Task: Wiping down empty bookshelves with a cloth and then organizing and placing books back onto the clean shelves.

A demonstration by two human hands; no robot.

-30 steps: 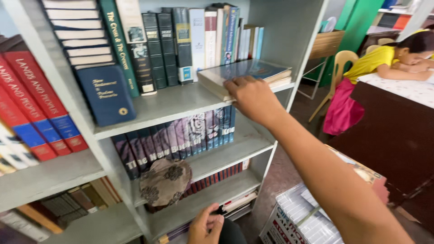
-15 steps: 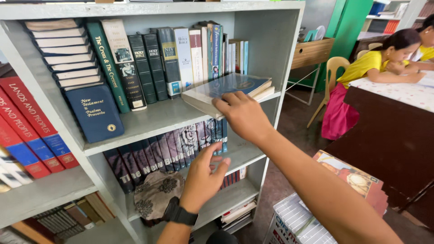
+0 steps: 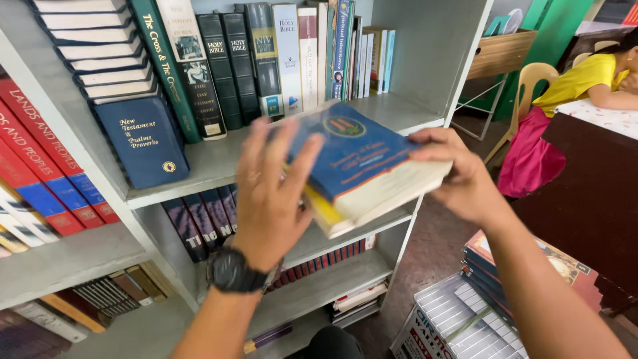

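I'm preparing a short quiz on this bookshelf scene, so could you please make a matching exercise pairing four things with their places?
Things:
1. blue paperback
2. wristwatch
3. dark blue leaning book
4. plastic chair

Places:
A. against a stack on the upper shelf
B. between both hands
C. behind the seated person in yellow
D. on the left hand's wrist

Pairs: 1-B, 2-D, 3-A, 4-C
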